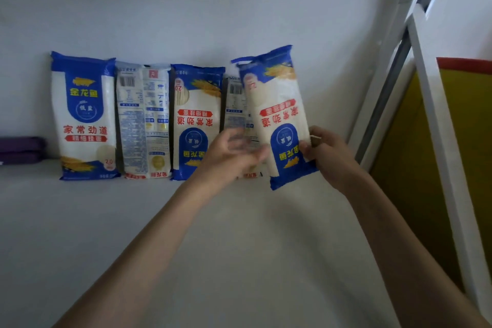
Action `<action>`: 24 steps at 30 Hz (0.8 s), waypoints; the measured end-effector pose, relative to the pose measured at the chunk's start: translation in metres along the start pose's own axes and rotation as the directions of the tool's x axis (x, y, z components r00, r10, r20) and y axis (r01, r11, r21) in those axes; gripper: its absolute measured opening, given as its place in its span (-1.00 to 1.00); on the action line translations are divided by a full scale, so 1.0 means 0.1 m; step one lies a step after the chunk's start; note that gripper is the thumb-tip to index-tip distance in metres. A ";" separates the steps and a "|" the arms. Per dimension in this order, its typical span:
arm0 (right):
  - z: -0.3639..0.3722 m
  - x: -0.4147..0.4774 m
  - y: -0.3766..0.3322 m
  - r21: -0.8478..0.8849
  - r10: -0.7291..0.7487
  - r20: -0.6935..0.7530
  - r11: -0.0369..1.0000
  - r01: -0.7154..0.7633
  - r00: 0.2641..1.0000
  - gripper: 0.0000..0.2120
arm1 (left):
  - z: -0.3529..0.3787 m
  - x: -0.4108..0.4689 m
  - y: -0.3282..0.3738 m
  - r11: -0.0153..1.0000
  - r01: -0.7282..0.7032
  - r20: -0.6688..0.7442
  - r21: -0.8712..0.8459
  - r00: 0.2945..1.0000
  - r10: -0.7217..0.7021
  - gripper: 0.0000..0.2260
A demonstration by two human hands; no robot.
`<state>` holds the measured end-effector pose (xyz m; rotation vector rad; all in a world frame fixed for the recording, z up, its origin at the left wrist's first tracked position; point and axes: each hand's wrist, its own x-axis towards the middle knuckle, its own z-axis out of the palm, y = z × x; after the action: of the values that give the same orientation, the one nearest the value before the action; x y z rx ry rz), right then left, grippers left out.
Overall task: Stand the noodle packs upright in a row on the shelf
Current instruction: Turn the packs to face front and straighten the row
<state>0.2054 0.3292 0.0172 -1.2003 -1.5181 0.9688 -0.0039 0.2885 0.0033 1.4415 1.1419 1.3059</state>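
Several blue-and-white noodle packs stand against the white back wall of the shelf (186, 221). From the left: one front side out (83, 117), one back side out (143, 120), one upside down (197, 120), and one back side out (235, 112), partly hidden. My right hand (327, 154) grips the lower right edge of a further pack (277, 114), upside down, tilted left and held just above the shelf at the row's right end. My left hand (231, 153) is blurred, fingers apart, in front of the row beside that pack, holding nothing.
A purple object (21, 149) lies at the far left against the wall. White metal shelf posts (386, 82) rise on the right, with a yellow panel with a red edge (468, 120) behind them. Bare shelf surface spreads in front of the row.
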 end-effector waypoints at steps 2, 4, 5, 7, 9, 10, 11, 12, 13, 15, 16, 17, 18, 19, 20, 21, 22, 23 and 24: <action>0.03 0.01 -0.09 -0.095 -0.051 0.037 0.994 0.054 0.998 -0.82 | -0.03 0.02 0.09 0.965 -0.034 -0.029 -0.259 0.999 0.027 -0.56; 0.05 0.01 -0.18 -0.196 -0.108 0.056 0.974 0.117 0.993 -0.83 | -0.13 0.04 0.15 0.908 -0.085 -0.081 -0.410 0.995 0.057 -0.56; 0.06 0.01 -0.23 -0.251 -0.137 0.066 0.956 0.150 0.988 -0.82 | -0.18 0.05 0.17 0.882 -0.096 -0.113 -0.461 0.992 0.049 -0.56; 0.07 -0.01 -0.30 -0.346 -0.180 0.094 0.916 0.201 0.979 -0.78 | -0.30 0.06 0.15 0.847 -0.088 -0.159 -0.524 0.987 0.004 -0.56; 0.06 -0.02 -0.35 -0.419 -0.207 0.120 0.876 0.239 0.971 -0.78 | -0.40 0.05 0.10 0.866 -0.080 -0.179 -0.493 0.984 -0.011 -0.60; 0.04 -0.03 -0.38 -0.447 -0.216 0.130 0.859 0.251 0.968 -0.78 | -0.46 0.05 0.07 0.888 -0.074 -0.183 -0.453 0.983 -0.011 -0.61; 0.03 -0.03 -0.40 -0.467 -0.222 0.134 0.845 0.259 0.966 -0.78 | -0.51 0.05 0.04 0.911 -0.067 -0.181 -0.406 0.984 -0.008 -0.62; 0.02 -0.04 -0.43 -0.483 -0.227 0.133 0.835 0.263 0.965 -0.79 | -0.56 0.04 0.02 0.931 -0.062 -0.171 -0.359 0.985 0.000 -0.62; 0.01 -0.05 -0.46 -0.503 -0.233 0.133 0.821 0.268 0.963 -0.79 | -0.60 0.03 0.01 0.947 -0.057 -0.148 -0.317 0.989 0.009 -0.62; -0.01 -0.08 -0.53 -0.563 -0.231 0.143 0.780 0.271 0.962 -0.81 | -0.66 0.01 0.01 0.975 -0.040 -0.074 -0.220 0.997 0.024 -0.61; -0.01 -0.10 -0.56 -0.588 -0.222 0.147 0.764 0.266 0.964 -0.81 | -0.66 0.00 0.03 0.987 -0.022 -0.038 -0.156 0.999 0.016 -0.56; -0.02 -0.10 -0.58 -0.604 -0.215 0.151 0.752 0.262 0.965 -0.81 | -0.66 -0.01 0.06 0.997 0.005 -0.002 -0.079 1.000 -0.005 -0.51; -0.02 -0.12 -0.59 -0.617 -0.209 0.152 0.743 0.258 0.966 -0.80 | -0.65 -0.03 0.08 1.000 0.029 0.046 0.008 0.999 -0.029 -0.48; -0.02 -0.12 -0.59 -0.626 -0.201 0.156 0.737 0.254 0.967 -0.79 | -0.64 -0.04 0.10 0.995 0.039 0.099 0.089 0.994 -0.048 -0.51; -0.02 -0.13 -0.60 -0.640 -0.191 0.161 0.727 0.249 0.968 -0.79 | -0.61 -0.06 0.12 0.989 0.042 0.138 0.145 0.989 -0.062 -0.57; -0.02 -0.12 -0.58 -0.655 -0.182 0.162 0.715 0.243 0.970 -0.79 | -0.57 -0.07 0.13 0.985 0.042 0.143 0.166 0.987 -0.067 -0.63; -0.02 -0.12 -0.57 -0.668 -0.174 0.158 0.706 0.235 0.972 -0.80 | -0.55 -0.08 0.13 0.987 0.046 0.119 0.155 0.991 -0.065 -0.65; -0.01 -0.11 -0.55 -0.676 -0.172 0.150 0.701 0.228 0.974 -0.80 | -0.53 -0.08 0.11 0.991 0.058 0.080 0.119 0.994 -0.068 -0.61; 0.00 -0.11 -0.54 -0.680 -0.176 0.142 0.697 0.225 0.974 -0.79 | -0.52 -0.07 0.09 0.994 0.078 0.043 0.076 0.996 -0.082 -0.57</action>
<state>0.1931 0.3068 0.0666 -1.4685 -2.1180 0.2631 -0.0552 0.2809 0.0148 1.4567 1.2160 1.1802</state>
